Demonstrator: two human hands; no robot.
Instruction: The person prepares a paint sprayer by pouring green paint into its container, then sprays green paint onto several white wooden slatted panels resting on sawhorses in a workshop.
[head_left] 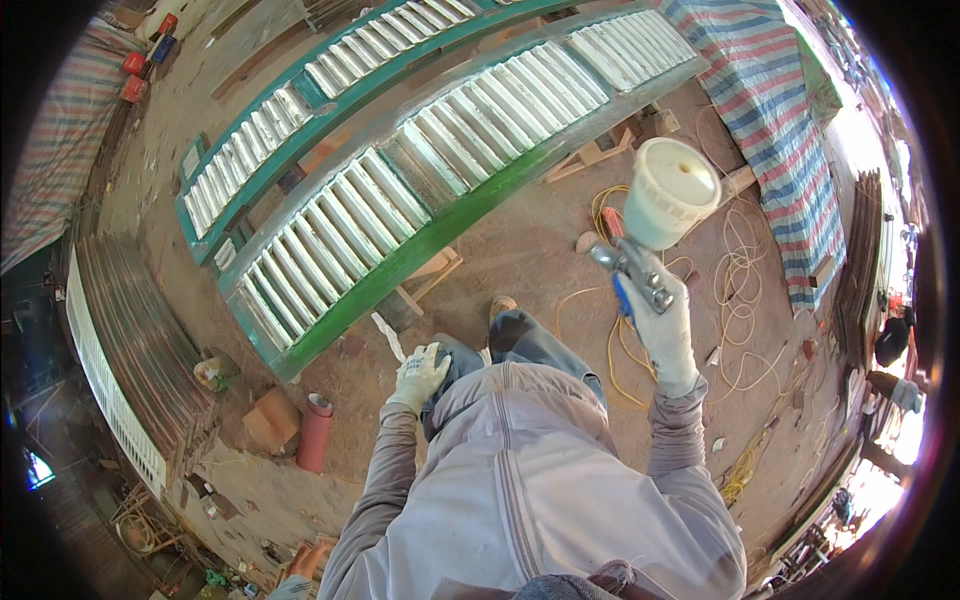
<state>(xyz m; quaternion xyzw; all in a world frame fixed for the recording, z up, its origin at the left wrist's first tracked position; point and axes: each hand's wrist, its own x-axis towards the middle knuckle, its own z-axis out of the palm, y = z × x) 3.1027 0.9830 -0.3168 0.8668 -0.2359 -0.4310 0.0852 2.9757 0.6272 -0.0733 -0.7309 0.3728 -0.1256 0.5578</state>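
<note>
Although the gloved left grip (pixel 421 378) beside the jeans (pixel 457 364) could not be verified as clenched or released, the right grip (pixel 662 328) clasped a gravity-feed spray gun (pixel 641 270).

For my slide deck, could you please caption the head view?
A gloved right hand holds a spray gun with a pale cup; a slatted, green-edged panel stands ahead, the left hand near the thigh.

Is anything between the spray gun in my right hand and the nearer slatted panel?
Nothing visible blocks the gap between the spray gun in your right hand and the nearer slatted panel. A yellow line and a wooden support show nearby, but appear lower down.
</note>
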